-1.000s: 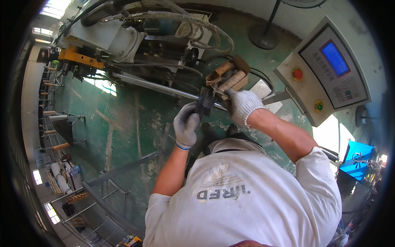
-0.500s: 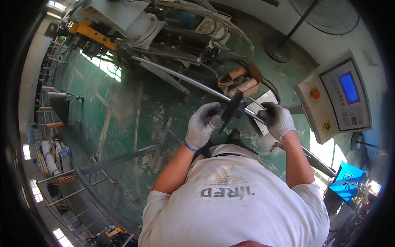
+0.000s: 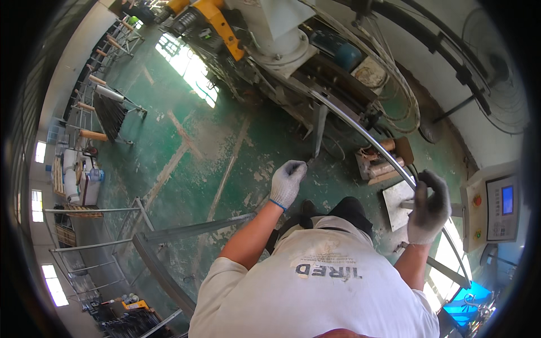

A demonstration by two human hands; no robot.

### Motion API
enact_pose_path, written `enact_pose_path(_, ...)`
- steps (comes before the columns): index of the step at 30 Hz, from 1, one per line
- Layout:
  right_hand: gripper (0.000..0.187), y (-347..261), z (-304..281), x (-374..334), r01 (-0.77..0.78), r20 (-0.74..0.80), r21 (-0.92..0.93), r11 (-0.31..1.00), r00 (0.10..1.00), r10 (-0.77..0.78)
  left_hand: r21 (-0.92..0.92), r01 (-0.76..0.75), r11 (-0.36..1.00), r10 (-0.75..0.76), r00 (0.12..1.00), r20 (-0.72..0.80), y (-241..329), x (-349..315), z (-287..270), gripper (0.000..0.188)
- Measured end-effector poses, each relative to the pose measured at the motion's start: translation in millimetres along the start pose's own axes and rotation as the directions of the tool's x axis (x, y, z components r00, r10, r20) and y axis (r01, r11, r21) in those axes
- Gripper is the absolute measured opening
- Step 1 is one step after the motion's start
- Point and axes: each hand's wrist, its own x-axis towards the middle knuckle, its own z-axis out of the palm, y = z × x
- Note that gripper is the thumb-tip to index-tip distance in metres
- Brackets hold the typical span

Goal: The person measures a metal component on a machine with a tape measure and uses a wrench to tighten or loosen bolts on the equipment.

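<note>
Both my hands wear pale knitted work gloves with grey palms. My left hand (image 3: 288, 183) is in front of my waist, left of the metal rod, its fingers curled together. A tiny dark bit shows at its fingertips, too small to name. My right hand (image 3: 428, 208) is raised beside the long shiny metal rod (image 3: 369, 138), with bent fingers and a gap between them and the thumb. The rod slopes from the machine at the top down to the right and passes behind this hand. I cannot tell whether they touch.
A machine with a yellow arm (image 3: 220, 28) and hoses stands ahead. A cardboard box (image 3: 403, 151) with brown rolls lies beyond a pale metal plate (image 3: 398, 205). A control panel (image 3: 499, 208) is at right. Dark bars (image 3: 417, 25) cross the upper right. Metal frames (image 3: 169, 276) stand at left.
The view has turned. My right hand has risen and moved right along the rod. My left hand has come away from the black piece on the rod, which no longer shows there.
</note>
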Motion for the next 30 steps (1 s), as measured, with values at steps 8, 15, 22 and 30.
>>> enact_pose_path(8, 0.03, -46.2, 207.2, 47.6, 0.025, 0.304, -0.105, 0.994, 0.953, 0.008, -0.013, -0.032, 0.999, 0.03, 0.991, -0.13, 41.3, 72.8, -108.8, 0.025)
enact_pose_path(15, 0.052, -107.7, 440.1, 143.5, 0.344, 0.428, 0.019, 0.939, 0.846, -0.319, 0.257, -0.299, 0.919, 0.362, 0.898, -0.252, 71.9, 176.8, -222.2, 0.029)
enact_pose_path(22, 0.072, -140.2, 706.5, 240.0, 0.323, 0.444, -0.185, 0.928, 0.87, -0.214, 0.692, -0.448, 0.566, 0.592, 0.805, 0.037, 175.2, 288.5, -344.3, 0.041)
enact_pose_path(30, 0.048, -148.0, 823.7, 290.0, 0.325, 0.48, -0.348, 0.879, 0.868, -0.131, 0.72, -0.603, 0.344, 0.609, 0.726, 0.318, 274.5, 405.8, -397.2, 0.059)
